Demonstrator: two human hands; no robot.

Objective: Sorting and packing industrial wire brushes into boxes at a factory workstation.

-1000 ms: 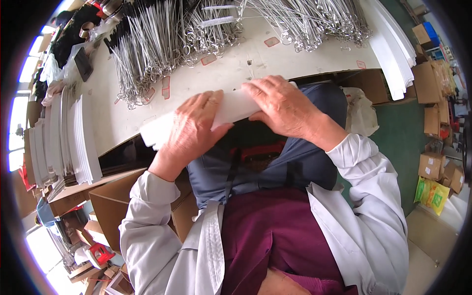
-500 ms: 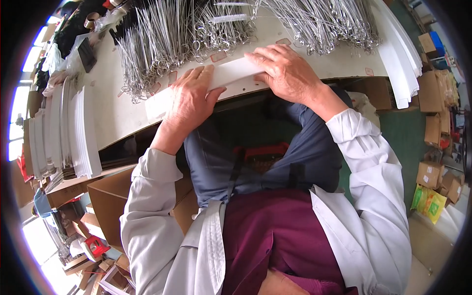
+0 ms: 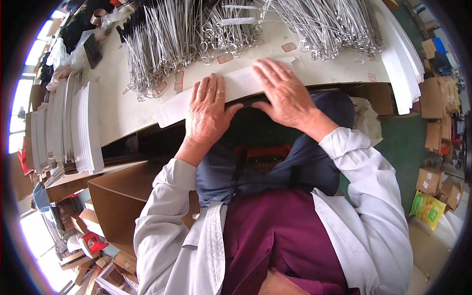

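Observation:
A long, narrow white cardboard piece (image 3: 241,81), like a flattened slim box, lies along the near edge of the table (image 3: 123,114). My left hand (image 3: 209,110) rests on its left part with fingers stretched out and thumb pointing inward. My right hand (image 3: 286,96) lies on its right part, fingers extended and thumb apart. Both tapered ends of the cardboard show beyond my hands. Just behind it lie several thin metal wires with ring ends (image 3: 164,44), and another pile of ringed wires (image 3: 329,34) sits farther right. Two white-bristled brushes (image 3: 238,21) lie between the piles.
Stacked white cardboard strips (image 3: 87,130) stand at the table's left end. More white strips (image 3: 400,73) lie at its right end. Below left is an open brown carton (image 3: 118,196). A dark flat object (image 3: 92,51) and plastic bags (image 3: 59,51) are at the far left.
The cardboard lies flatter, and its right end now shows past my right hand. My left hand has shifted right; my right hand has come slightly nearer, its fingers straighter.

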